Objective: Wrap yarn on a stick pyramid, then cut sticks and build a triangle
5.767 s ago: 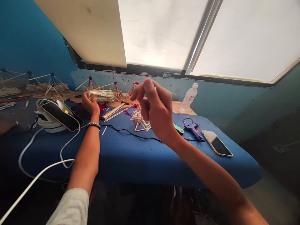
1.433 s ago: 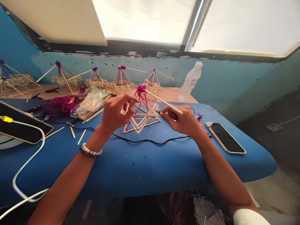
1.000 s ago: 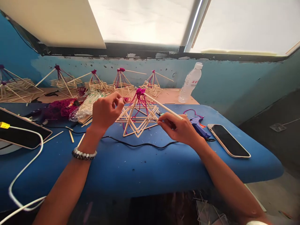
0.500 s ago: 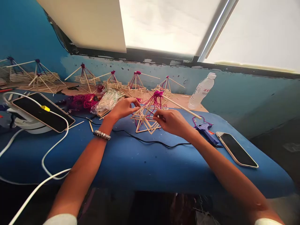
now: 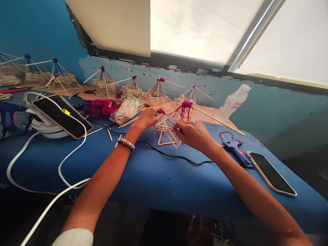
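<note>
A stick frame [image 5: 169, 136] of thin wooden sticks stands on the blue tabletop between my hands. Purple yarn [image 5: 187, 105] is bunched at its peak, strands hang down inside, and one long stick juts out to the right. At the frame's upper left, my left hand [image 5: 150, 118] has its fingertips pinched together; what they hold is too small to make out. My right hand [image 5: 193, 134] is closed at the frame's right side, partly covering it. A loop of the purple yarn shows at its fingertips.
Similar stick frames [image 5: 159, 92] line the back. A yarn heap [image 5: 101, 107] and a plastic bag of sticks [image 5: 128, 107] lie left, near a phone [image 5: 61, 114] on a white stand. Right are a bottle [image 5: 232, 102], glue gun [image 5: 237, 152] and another phone [image 5: 271, 172]. A black cord [image 5: 176, 157] crosses the front.
The whole view has shifted, so everything appears further right. Both hands stay at the stick frame with fingers closed; the frame's long stick points slightly more toward me.
</note>
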Motion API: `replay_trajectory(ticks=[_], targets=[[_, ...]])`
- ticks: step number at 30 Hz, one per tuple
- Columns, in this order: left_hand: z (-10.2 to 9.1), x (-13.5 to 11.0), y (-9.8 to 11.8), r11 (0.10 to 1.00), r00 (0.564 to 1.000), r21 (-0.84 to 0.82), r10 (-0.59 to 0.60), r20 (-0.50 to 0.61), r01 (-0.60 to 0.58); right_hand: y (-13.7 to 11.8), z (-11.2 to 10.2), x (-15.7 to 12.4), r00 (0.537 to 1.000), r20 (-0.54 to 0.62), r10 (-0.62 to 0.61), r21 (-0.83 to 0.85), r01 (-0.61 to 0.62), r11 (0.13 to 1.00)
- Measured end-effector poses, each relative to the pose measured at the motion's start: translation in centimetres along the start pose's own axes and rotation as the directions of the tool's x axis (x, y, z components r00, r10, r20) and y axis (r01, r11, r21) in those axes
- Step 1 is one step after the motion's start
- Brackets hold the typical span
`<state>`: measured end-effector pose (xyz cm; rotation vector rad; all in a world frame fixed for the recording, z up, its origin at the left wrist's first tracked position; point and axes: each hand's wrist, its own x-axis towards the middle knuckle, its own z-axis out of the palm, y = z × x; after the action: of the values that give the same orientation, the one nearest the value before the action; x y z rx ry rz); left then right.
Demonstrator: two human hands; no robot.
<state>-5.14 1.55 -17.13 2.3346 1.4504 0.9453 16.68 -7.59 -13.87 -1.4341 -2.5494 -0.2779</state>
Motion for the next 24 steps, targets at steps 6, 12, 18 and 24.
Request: replay_trajectory(ticks=[6,12,18,24], targets=[[0.3,-0.2,0.1,0.998,0.998,-0.020,0.062,-0.022,-0.062,-0.1,0.0,0.4,1.000,0.015,-0.018,-0.049,0.019,0.999],[0.3,-0.5,1.0,0.971,0.969,-0.017,0.236,-0.069,-0.238,0.2,0.1,0.4,1.000,0.008,-0.029,-0.170,0.030,0.985],[0.5,-0.8,2.5,0.941,0.939,0.022,0.339,-0.062,-0.338,0.0,0.2,0.3,1.000,0.007,-0.031,-0.233,0.031,0.972],[0.0,0.1,3.8,0.956,0.963,0.134,0.246,0.113,-0.260,0.1,0.9,0.0,0.998,-0.029,-0.050,-0.231,0.042,0.972]])
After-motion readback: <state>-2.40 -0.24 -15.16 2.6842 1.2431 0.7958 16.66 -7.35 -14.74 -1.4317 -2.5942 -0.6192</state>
